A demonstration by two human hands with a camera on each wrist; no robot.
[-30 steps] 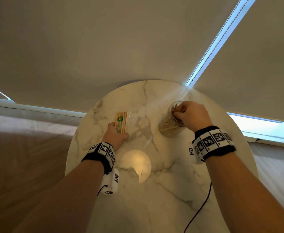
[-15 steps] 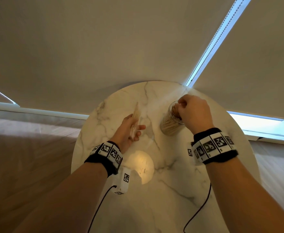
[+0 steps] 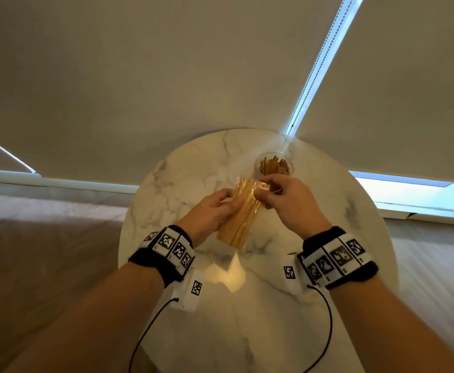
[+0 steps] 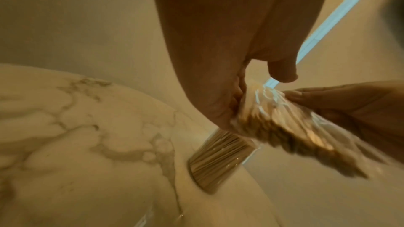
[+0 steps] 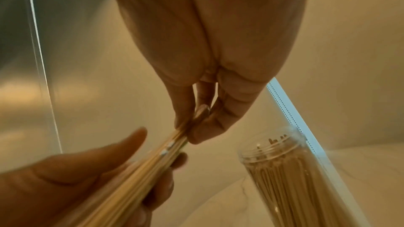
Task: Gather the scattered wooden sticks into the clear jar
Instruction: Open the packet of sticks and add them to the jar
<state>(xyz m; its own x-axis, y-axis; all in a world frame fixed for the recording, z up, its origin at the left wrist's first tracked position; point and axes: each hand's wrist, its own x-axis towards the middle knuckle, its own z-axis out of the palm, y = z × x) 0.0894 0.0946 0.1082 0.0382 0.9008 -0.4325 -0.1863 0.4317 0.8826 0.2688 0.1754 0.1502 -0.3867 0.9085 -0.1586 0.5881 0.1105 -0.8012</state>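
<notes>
A clear plastic packet of wooden sticks [image 3: 243,211] is held above the marble table, tilted with its top end toward the jar. My left hand [image 3: 229,204] grips the packet around its middle from the left. My right hand [image 3: 260,193] pinches the packet's crinkled top end [image 5: 188,130], thumb against fingers. The clear jar [image 3: 274,165] stands upright just beyond my hands, packed with several sticks [image 5: 290,184], its mouth open. In the left wrist view the packet [image 4: 282,127] hangs in front of the jar [image 4: 218,158].
The round marble table [image 3: 166,184] ends close to a pale roller blind [image 3: 193,76] behind the jar. A bright window gap [image 3: 314,68] runs up to the right. Wooden floor [image 3: 45,238] lies on both sides. Black cables [image 3: 328,332] trail from my wristbands.
My left hand lifted the packet off the table and brought it to the middle. My right hand left the jar's mouth and took hold of the packet's top end.
</notes>
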